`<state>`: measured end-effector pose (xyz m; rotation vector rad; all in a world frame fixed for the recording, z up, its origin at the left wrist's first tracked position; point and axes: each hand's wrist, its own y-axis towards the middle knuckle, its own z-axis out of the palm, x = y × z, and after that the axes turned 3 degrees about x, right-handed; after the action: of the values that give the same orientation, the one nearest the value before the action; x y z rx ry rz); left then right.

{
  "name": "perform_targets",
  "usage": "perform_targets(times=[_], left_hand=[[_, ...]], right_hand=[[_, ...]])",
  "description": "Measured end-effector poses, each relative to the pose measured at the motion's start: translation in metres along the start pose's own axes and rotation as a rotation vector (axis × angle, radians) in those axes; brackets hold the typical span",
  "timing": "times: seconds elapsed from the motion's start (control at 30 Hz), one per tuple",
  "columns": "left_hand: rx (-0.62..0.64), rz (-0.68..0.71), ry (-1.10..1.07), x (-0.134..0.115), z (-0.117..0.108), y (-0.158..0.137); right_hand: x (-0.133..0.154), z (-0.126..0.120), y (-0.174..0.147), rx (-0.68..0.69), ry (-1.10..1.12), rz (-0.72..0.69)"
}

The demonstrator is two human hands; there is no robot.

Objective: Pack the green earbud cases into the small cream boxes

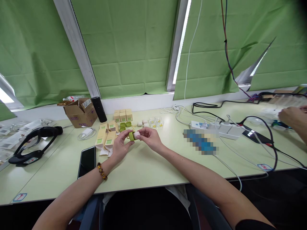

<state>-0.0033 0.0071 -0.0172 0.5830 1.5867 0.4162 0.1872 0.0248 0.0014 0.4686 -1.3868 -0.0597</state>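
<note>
A small olive-green holder with a loop (131, 136) is gripped between the thumb and fingers of my left hand (121, 146). My right hand (150, 139) pinches a small white cylinder (136, 135) at the holder's right end. The two pieces touch; how deep the cylinder sits inside cannot be made out. Just beyond my hands are several green holders (122, 125), white cylinders (145, 122) and a clear tray (155, 122) with small yellow parts. Opened cream boxes (110, 138) lie left of my left hand, and closed ones (123, 115) stand behind.
A phone (87, 161) lies by my left forearm. Farther left are a black headset (35, 145), a cardboard box (80, 113) and a black cylinder (99, 109). Power strips (216, 127) and cables spread over the right side, where another person's hand (294, 117) reaches in.
</note>
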Motion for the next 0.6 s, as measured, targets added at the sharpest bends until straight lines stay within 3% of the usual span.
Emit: perform_targets(times=[0.6], left_hand=[[0.063, 0.001, 0.08, 0.0064, -0.0048, 0.0008]], right_hand=[[-0.0003, -0.0008, -0.001, 0.022, 0.014, 0.002]])
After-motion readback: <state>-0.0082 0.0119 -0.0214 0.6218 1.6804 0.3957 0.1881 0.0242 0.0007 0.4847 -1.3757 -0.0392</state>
